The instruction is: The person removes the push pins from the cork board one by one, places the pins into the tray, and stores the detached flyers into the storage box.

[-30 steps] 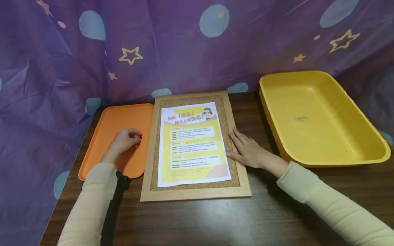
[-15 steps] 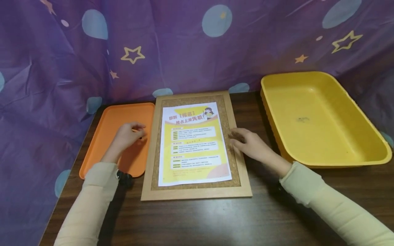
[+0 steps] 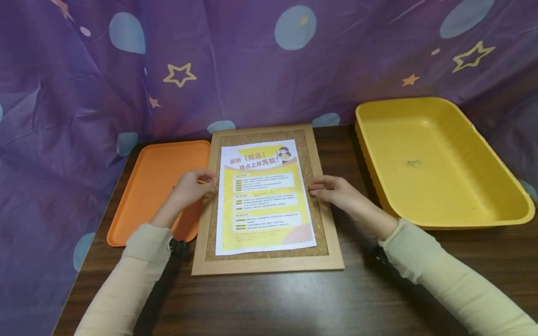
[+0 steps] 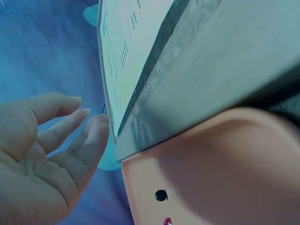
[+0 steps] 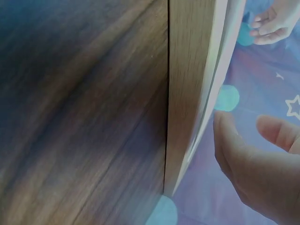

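Note:
A printed yellow-and-white sheet of paper [image 3: 265, 205] lies on a wood-framed cork board [image 3: 269, 264]. My left hand [image 3: 191, 189] is over the board's left edge, fingertips close to the sheet's left side. In the left wrist view the left hand [image 4: 47, 183] has thumb and fingers apart with nothing seen between them. On the opposite side my right hand [image 3: 338, 192] has its fingertips right at the sheet's right edge. The right wrist view shows this right hand [image 5: 267, 173] with loosely bent fingers and thumb apart, beside the frame [image 5: 187, 70].
An orange tray [image 3: 147, 186] stands left of the board; a small round black piece [image 4: 161, 195] and a magenta piece [image 4: 167, 221] lie in it. A large yellow tub [image 3: 445, 172] stands at right on the dark wooden table [image 3: 269, 308]. Behind hangs a purple curtain [image 3: 248, 65].
My left hand has moved right from over the orange tray to the board's left edge. My right hand has lifted from lying flat, its fingers now bent at the sheet's right edge.

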{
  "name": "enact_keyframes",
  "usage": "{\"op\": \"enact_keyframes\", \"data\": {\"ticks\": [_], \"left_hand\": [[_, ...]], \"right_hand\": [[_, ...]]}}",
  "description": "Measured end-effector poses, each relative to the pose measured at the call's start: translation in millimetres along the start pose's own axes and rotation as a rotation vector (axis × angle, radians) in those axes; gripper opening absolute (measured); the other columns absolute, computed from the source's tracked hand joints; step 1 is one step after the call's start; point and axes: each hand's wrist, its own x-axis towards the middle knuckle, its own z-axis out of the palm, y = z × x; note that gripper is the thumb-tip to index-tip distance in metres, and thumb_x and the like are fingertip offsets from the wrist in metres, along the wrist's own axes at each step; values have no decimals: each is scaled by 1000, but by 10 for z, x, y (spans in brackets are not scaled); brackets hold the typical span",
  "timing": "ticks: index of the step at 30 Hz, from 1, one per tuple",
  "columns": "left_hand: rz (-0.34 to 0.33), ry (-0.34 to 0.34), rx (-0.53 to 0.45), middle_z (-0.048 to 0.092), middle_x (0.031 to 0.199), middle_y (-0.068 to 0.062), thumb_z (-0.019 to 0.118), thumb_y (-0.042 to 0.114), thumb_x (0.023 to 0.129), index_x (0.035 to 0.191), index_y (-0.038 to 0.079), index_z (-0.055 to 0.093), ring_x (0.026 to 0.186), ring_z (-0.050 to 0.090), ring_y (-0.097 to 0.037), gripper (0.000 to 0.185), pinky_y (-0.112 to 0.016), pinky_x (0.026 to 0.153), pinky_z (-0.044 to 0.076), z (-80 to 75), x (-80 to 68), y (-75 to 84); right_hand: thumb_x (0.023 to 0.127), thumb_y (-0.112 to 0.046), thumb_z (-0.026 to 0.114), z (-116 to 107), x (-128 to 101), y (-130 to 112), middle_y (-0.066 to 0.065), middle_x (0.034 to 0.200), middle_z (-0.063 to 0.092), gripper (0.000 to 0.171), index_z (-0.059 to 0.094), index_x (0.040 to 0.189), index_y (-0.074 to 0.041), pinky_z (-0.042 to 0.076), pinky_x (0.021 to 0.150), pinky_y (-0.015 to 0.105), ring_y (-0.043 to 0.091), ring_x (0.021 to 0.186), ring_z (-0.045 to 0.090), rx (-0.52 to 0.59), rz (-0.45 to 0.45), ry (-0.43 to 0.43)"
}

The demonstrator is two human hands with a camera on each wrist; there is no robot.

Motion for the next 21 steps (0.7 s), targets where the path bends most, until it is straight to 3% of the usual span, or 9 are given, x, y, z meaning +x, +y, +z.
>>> {"op": "enact_keyframes", "data": {"ticks": [12,21], "left_hand": [[-49,-79,-54,58,119,-30,53,10,94,126,-10,52,99,62,-35,38,-39,84,55,73,32,1],[-65,-109,-99,56,123,-32,51,8,95,128,-13,49,107,60,-37,39,-42,90,53,96,33,-2]], "right_hand": [[95,-2,45,83,48,-12,35,136,45,49,33,139,15,50,90,24,33,121,52,17,29,-45],[98,-4,43,111,69,-41,33,138,44,47,33,140,13,47,98,33,37,127,47,-18,69,-40]]}}
